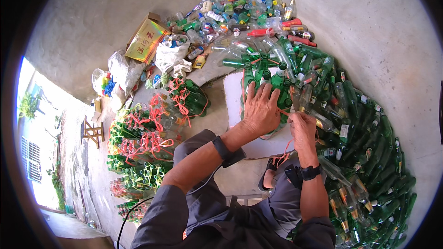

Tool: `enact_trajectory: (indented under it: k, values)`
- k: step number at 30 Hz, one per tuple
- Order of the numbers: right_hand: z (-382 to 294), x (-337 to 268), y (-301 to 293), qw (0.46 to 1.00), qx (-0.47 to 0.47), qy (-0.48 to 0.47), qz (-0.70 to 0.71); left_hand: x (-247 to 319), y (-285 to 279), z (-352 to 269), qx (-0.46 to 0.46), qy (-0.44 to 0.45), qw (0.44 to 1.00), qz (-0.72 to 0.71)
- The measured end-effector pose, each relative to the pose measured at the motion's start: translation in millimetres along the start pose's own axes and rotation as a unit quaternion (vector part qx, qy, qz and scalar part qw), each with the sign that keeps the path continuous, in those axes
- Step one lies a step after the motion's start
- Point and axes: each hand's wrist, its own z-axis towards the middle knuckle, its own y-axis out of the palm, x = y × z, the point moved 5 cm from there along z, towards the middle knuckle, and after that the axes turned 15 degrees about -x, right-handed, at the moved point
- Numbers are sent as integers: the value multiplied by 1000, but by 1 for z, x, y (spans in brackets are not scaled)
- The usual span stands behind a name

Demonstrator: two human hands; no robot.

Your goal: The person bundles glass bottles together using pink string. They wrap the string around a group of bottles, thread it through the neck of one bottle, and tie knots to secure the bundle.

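Observation:
A bundle of upright green glass bottles [279, 79] stands in front of me on a white board [234, 90]. My left hand [263, 108] holds the bundle from above, its fingers laid over the bottles' necks and its thumb hidden. Orange-red plastic twine [284, 112] runs around the bottles. Close by on the right, my right hand [303, 128] is closed on this twine, which stretches taut towards the bundle. The loose end of the twine hangs below that hand, near my knee.
A large heap of loose glass bottles [370, 145] lies along the right wall. Tied bottle bundles [145, 138] stand at left. Plastic bottles [238, 10] are piled at the back, near a gold carton [147, 39] and a white sack of cans [172, 53]. A small wooden stool [92, 132] stands far left.

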Motion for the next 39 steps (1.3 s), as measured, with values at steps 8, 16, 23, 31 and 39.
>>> enact_trajectory:
  k: [8, 16, 23, 31, 39]
  values:
    - [-4, -4, -2, 1000, -22, -21, -8, -1, 1, -1, 27, 2, 1000, -14]
    - [-7, -8, -4, 999, -31, -17, 21, -2, 0, -1, 36, -7, 999, -32]
    - [-7, -15, -3, 996, -71, -48, 27, -2, 0, -2, 40, -9, 998, -38]
    - [21, -64, 9, 936, -99, -202, -269, -4, -1, -4, 43, -3, 998, -35]
    - [74, -28, -24, 946, -22, -168, -277, -3, 1, -4, 43, -3, 998, -39]
